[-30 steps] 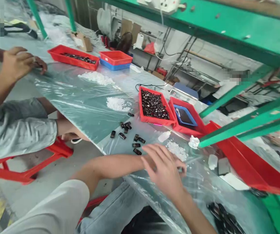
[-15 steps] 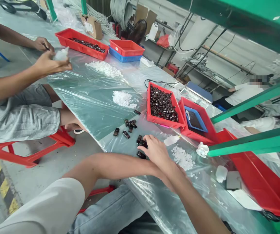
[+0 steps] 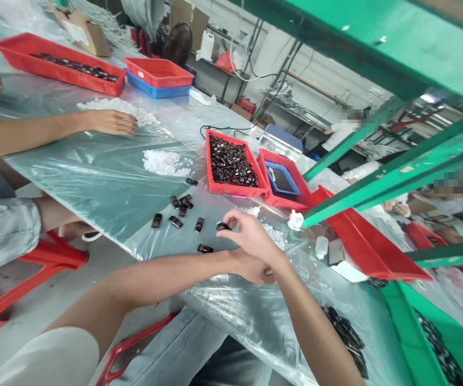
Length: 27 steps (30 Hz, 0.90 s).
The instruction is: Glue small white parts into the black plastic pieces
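Forearms (image 3: 311,316) cross near the middle of the frame in the head view, the right one over the left. The right hand (image 3: 226,221) is almost closed, thumb and fingertips pinching a small glossy black piece (image 3: 222,227) just right of the frame's centre line, above the clear plastic sheet (image 3: 114,182) covering the table. The left hand (image 3: 255,269) lies below it, partly covered by the right wrist; how far it is open, and whether it holds anything, cannot be told. Other loose black pieces (image 3: 175,221) are scattered to the left of the right hand, some bunched together, one alone near the left forearm. A heap of small white bits (image 3: 275,236) sits just right of the right hand, and another white heap (image 3: 162,162) lies left of the shallow red plastic tray (image 3: 237,190) full of dark pieces. Beside that tray, to its right, a red bin (image 3: 291,203) contains a blue-rimmed tray (image 3: 286,189). At the upper left, a co-worker's hand (image 3: 114,122) rests by a further spread of white bits (image 3: 145,113), below a long red tray (image 3: 46,67) of dark pieces. A green plastic bin (image 3: 410,327) stands at the lower right.
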Tool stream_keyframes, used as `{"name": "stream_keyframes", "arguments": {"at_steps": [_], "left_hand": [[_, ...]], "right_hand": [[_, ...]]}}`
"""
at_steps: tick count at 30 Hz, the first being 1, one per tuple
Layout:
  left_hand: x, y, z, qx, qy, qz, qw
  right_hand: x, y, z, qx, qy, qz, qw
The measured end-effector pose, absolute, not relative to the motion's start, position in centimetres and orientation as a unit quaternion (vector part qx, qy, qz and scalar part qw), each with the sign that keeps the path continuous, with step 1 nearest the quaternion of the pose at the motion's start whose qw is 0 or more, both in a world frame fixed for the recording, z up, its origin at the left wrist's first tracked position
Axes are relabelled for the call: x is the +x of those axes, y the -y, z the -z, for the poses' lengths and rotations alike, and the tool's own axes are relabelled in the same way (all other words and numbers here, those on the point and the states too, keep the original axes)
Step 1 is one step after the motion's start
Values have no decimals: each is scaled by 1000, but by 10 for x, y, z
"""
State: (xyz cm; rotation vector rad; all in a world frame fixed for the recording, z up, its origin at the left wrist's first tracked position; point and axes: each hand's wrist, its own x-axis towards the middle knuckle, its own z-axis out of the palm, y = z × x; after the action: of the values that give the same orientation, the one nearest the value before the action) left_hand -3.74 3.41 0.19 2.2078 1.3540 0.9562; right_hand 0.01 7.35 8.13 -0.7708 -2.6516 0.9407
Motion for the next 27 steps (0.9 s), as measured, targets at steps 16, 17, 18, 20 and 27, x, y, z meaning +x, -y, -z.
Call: {"name": "stream_keyframes", "arguments": {"at_steps": [16,17,18,20,27], "left_hand": [[-55,-53,-17,667,-460,-514,282],[-55,-53,-17,668,-454,-515,287],[-55,-54,-18,669,-451,-516,288],[-56,-54,-20,665,-451,-525,280],[-51,-49,-25,576,-457,-556,387]], "right_hand": [[104,-100,-23,-345,591,-590,429],[103,-97,-21,-344,594,-589,427],[105,-96,-20,-347,597,-584,428],[110,-96,-19,-367,602,-556,441],[118,-95,-18,-424,533,-518,516]]}}
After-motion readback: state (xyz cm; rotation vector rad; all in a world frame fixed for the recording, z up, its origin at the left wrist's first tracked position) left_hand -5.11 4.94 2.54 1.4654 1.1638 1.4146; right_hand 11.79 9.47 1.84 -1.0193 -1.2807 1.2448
